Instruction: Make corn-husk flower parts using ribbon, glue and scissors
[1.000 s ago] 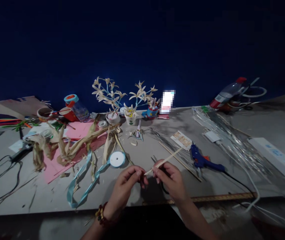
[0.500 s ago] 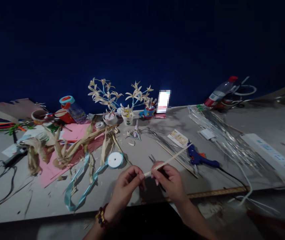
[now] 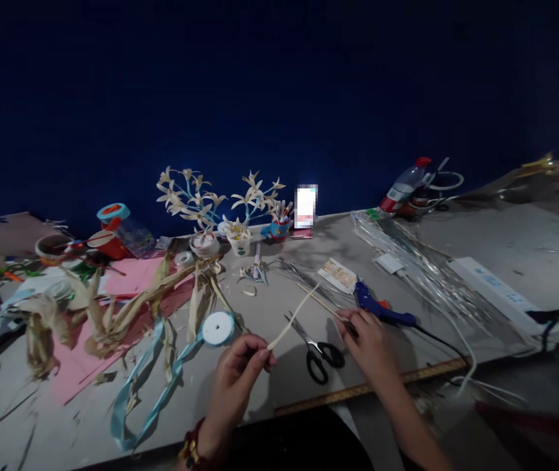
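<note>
My left hand (image 3: pixel 240 374) pinches the lower end of a thin pale strip (image 3: pixel 293 318), which looks like corn husk. Its free end points up and away to the right. My right hand (image 3: pixel 371 347) has its fingers closed around the near part of a thin wooden stick (image 3: pixel 319 299) at the table; the fingers partly hide the grip. Between my hands lie scissors (image 3: pixel 331 354) with black handles, blades pointing away. Just beyond my right hand is a blue glue gun (image 3: pixel 382 309). A spool (image 3: pixel 218 328) with light blue ribbon (image 3: pixel 121 412) lies left of my left hand.
Dried corn husks (image 3: pixel 95 337) cover pink paper (image 3: pixel 76 379) at left. Husk flowers (image 3: pixel 186 196) stand in small pots at the back, near a lit phone (image 3: pixel 305 206). Wires (image 3: pixel 426 275), a power strip (image 3: pixel 497 291) and a bottle (image 3: pixel 404 186) are at right.
My right hand has let go of the pale strip and moved right to the wooden stick, uncovering the scissors. My left hand still holds the strip. The view has shifted slightly.
</note>
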Tool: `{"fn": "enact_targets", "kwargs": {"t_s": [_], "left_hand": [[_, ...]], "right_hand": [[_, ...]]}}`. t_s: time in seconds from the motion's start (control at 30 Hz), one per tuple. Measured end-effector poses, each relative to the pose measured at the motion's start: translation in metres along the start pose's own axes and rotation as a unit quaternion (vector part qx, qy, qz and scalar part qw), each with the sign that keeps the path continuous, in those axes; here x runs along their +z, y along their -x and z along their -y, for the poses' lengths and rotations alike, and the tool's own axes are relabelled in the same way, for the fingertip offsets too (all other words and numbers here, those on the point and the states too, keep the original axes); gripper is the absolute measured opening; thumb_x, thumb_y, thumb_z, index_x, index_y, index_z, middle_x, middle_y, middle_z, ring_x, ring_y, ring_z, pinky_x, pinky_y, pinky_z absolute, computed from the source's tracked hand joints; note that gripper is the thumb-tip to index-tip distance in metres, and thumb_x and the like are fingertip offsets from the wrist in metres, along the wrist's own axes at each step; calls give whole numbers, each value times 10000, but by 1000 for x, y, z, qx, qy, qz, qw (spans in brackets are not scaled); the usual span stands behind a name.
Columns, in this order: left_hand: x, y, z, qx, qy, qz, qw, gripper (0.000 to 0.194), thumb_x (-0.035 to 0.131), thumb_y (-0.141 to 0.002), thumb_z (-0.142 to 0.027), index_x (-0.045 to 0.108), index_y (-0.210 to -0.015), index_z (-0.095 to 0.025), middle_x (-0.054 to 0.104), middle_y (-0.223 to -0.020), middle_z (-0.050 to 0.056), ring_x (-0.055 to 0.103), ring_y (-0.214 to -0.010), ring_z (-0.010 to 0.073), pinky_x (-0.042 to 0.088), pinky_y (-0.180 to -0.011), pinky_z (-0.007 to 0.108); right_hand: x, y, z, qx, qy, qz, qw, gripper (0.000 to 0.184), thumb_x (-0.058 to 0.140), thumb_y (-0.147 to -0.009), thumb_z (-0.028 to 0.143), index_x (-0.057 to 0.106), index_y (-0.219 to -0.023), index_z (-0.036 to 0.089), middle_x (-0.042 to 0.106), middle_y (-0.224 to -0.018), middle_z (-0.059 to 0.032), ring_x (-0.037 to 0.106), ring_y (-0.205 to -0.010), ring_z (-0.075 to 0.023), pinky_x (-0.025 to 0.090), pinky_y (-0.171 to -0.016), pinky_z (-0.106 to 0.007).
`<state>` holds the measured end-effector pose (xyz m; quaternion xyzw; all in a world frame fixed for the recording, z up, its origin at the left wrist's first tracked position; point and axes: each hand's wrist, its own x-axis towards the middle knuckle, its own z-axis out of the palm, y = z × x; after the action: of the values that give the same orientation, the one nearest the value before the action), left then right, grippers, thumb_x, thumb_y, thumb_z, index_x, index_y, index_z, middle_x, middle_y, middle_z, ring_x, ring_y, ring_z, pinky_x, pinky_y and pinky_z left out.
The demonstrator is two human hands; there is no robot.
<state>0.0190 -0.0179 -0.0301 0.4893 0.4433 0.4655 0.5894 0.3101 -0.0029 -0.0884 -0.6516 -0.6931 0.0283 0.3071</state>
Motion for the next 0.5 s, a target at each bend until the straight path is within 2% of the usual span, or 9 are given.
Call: {"fn": "enact_targets", "kwargs": {"t_s": [0.17,0.37,0.5], "left_hand": [[-3,3,6,23,11,-46,999,234,681,-902,-395,654,-856,-167,682,-723,30,621,-694,156,508,-669,252],[-10,4,10,30,-4,-68,997,217,681,-903,-385,661,-844,-177,667,-732,18,611,-708,151,501,-673,238],[-8,0,10,32,-15,-71,997,244,684,-893,-410,671,-830,-175,664,-731,27,610,-706,156,505,-670,243]], "right_hand": [[17,-22,0,-26,88,13,996,240,497,-967,281,696,-1023,157,723,-997,-143,645,-933,-296,500,-885,-419],[22,-36,1,-33,89,58,994,210,482,-942,211,665,-839,196,692,-836,-99,634,-821,-272,491,-816,-390],[19,-38,1,-23,82,61,994,190,466,-929,212,626,-828,209,696,-836,-96,645,-826,-269,494,-789,-368]]}}
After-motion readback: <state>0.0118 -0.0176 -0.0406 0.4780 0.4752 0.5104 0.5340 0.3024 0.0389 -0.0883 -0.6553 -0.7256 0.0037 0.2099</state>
